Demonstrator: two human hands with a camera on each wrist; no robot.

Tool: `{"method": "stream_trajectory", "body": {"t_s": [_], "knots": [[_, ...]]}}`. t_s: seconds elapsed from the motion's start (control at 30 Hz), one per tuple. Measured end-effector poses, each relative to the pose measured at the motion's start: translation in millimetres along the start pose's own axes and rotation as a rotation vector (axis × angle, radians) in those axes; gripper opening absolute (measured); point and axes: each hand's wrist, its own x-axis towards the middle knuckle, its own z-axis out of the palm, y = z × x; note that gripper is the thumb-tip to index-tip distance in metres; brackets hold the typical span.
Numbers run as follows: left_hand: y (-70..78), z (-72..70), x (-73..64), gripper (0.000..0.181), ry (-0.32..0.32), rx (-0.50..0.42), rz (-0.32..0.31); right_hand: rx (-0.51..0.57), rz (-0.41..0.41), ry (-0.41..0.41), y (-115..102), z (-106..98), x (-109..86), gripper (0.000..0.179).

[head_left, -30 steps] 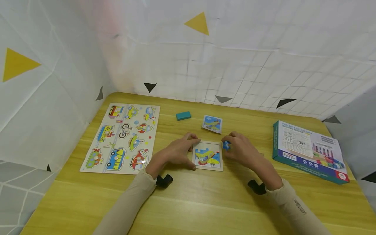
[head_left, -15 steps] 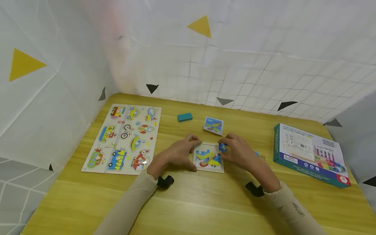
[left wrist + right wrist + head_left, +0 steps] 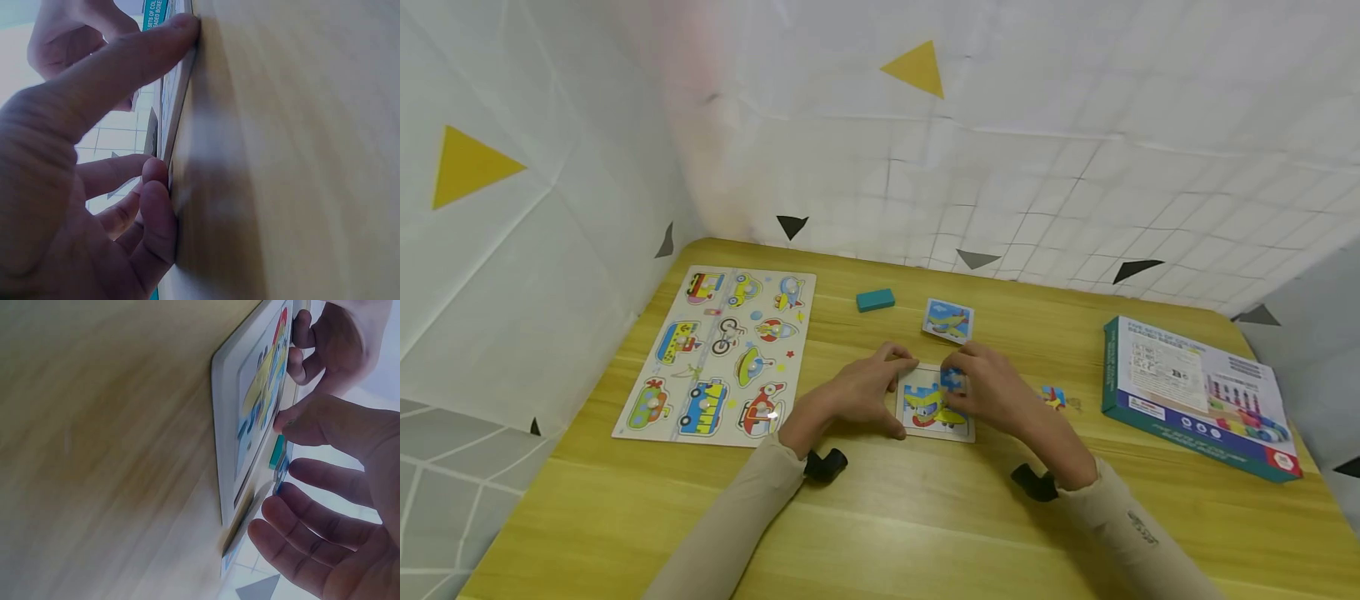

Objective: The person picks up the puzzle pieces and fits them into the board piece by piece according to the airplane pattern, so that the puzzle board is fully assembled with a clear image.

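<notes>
In the head view, a small wooden puzzle tray [image 3: 936, 434] lies on the table, partly filled with a yellow airplane picture. My left hand [image 3: 867, 390] holds its left side, thumb at the near corner and fingers at the far one; in the left wrist view the thumb and fingertips touch the tray edge [image 3: 178, 103]. My right hand [image 3: 992, 385] pinches a blue puzzle piece [image 3: 952, 380] over the tray's upper right part. The right wrist view shows this piece [image 3: 282, 467] between thumb and fingers, tilted and apart from the tray's picture. Another colourful puzzle piece [image 3: 1052, 397] lies beside the right wrist.
Behind the tray lie an airplane picture card [image 3: 948, 320] and a teal block [image 3: 876, 300]. A large vehicle peg puzzle board [image 3: 715, 354] is at left. A boxed bead set [image 3: 1202, 396] stands at right. White sheeting [image 3: 1000, 167] rises behind the table.
My right hand has moved left with the blue piece, from beside the tray to above it. The loose piece by the right wrist has come into view. My left hand stays on the tray.
</notes>
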Motion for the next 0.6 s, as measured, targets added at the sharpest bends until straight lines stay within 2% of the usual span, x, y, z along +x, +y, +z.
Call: {"method": "stream_trajectory", "body": {"t_s": [0.6], "knots": [[-1.4,-0.4,-0.8,0.104,0.006,-0.006,0.013,0.041,-0.046,-0.047,-13.3,12.4,14.4,0.032]]}}
